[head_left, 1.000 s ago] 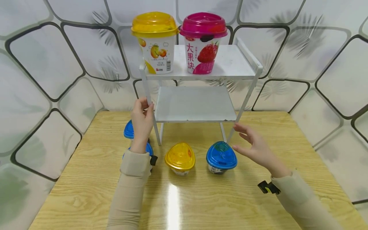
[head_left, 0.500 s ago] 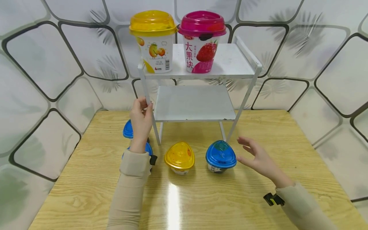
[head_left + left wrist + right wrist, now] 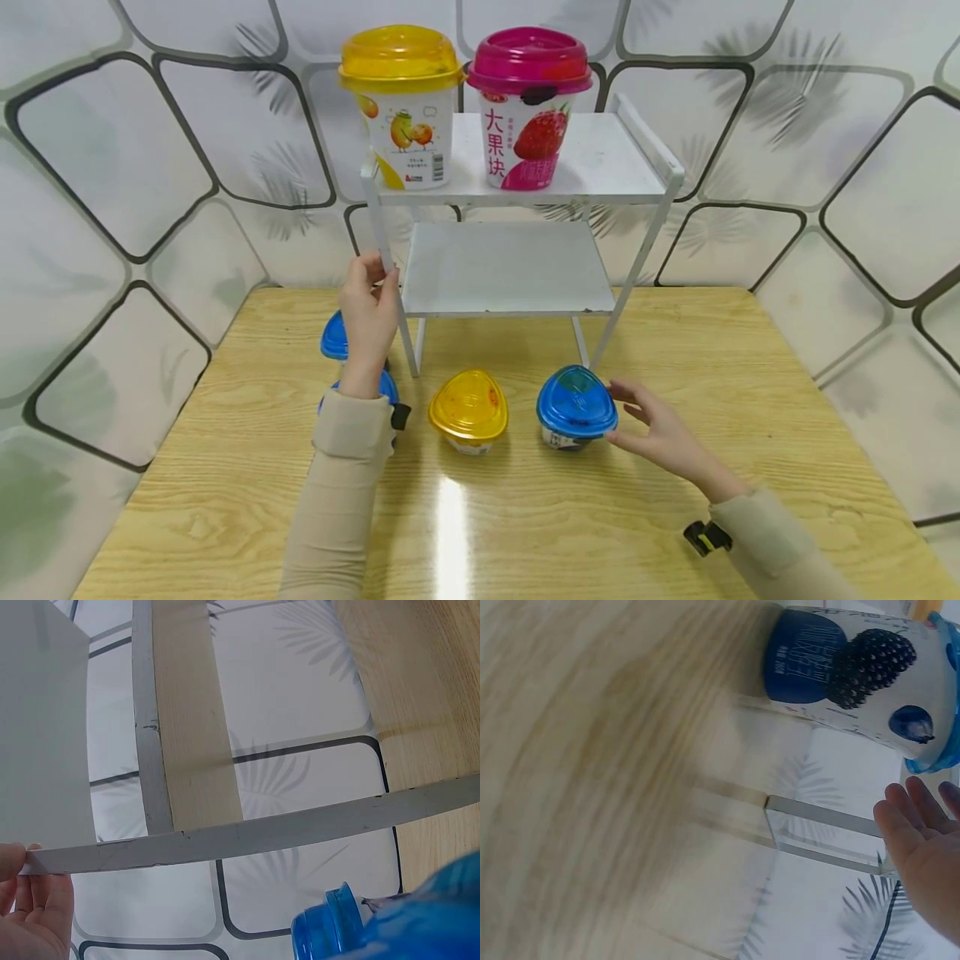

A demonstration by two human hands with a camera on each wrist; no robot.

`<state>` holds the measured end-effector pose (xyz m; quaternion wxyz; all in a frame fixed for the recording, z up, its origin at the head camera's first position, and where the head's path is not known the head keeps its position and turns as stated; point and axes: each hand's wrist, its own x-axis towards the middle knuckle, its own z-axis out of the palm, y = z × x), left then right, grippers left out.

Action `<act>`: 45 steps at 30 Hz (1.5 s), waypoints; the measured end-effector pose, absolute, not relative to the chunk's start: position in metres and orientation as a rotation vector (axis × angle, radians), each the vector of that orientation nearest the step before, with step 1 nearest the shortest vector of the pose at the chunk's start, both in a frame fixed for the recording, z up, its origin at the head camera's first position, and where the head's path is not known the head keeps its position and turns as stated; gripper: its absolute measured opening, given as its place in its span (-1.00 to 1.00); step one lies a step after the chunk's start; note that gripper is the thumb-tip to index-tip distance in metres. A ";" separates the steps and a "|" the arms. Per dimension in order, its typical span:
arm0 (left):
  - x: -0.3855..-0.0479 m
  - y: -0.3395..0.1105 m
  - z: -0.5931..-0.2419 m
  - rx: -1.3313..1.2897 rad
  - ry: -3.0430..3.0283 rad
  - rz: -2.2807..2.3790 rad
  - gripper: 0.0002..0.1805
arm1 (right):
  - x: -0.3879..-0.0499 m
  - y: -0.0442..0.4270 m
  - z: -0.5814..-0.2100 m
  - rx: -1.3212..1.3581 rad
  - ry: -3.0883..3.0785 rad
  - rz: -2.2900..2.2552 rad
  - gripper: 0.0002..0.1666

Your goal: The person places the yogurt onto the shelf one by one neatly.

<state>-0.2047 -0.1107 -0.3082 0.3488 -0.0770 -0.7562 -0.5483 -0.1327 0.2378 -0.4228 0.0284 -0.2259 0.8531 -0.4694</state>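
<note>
A person's right hand (image 3: 663,433) reaches in beside a white cup with a translucent blue, rounded-triangle plastic lid (image 3: 576,408), upright on the right of a pale wood-grain desk (image 3: 525,525), just in front of a white two-tier rack (image 3: 510,267). Its thumb and fingers stand parted at the cup's right side, gripping nothing; whether a fingertip touches the lid cannot be told. The left hand (image 3: 367,321) pinches the rack's left upright between thumb and fingers, apparently to steady it. Left of the cup sits a white cup with a yellow plastic lid (image 3: 469,408); farther left, one blue-lidded cup (image 3: 335,336) and a nearer blue-lidded cup (image 3: 388,388) are partly hidden by the left arm. On the top shelf, a fruit-printed white cup with a yellow lid (image 3: 411,125) stands left of a strawberry-printed cup with a pink lid (image 3: 527,133). The step in hand looks like the approach to a grasp; the next move seems to call for closing thumb near, fingers far, evenly round the cup without tipping it.
</note>
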 end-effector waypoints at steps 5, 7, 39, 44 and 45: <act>-0.211 -0.114 -0.315 -0.208 -1.954 -1.419 -0.84 | -0.133 0.238 -0.433 -0.655 2.606 -1.419 -0.22; -0.218 -0.117 -0.322 -0.216 -1.947 -1.419 -0.84 | -0.134 0.237 -0.437 -0.642 2.590 -1.409 -0.20; -0.227 -0.121 -0.334 -0.195 -1.952 -1.426 -0.85 | -0.149 0.216 -0.466 -0.599 2.381 -1.547 0.05; -0.227 -0.120 -0.334 -0.196 -1.952 -1.434 -0.85 | -0.151 0.212 -0.466 -0.561 2.347 -1.602 0.04; -0.227 -0.120 -0.333 -0.196 -1.953 -1.434 -0.85 | -0.151 0.212 -0.467 -0.548 2.347 -1.607 0.04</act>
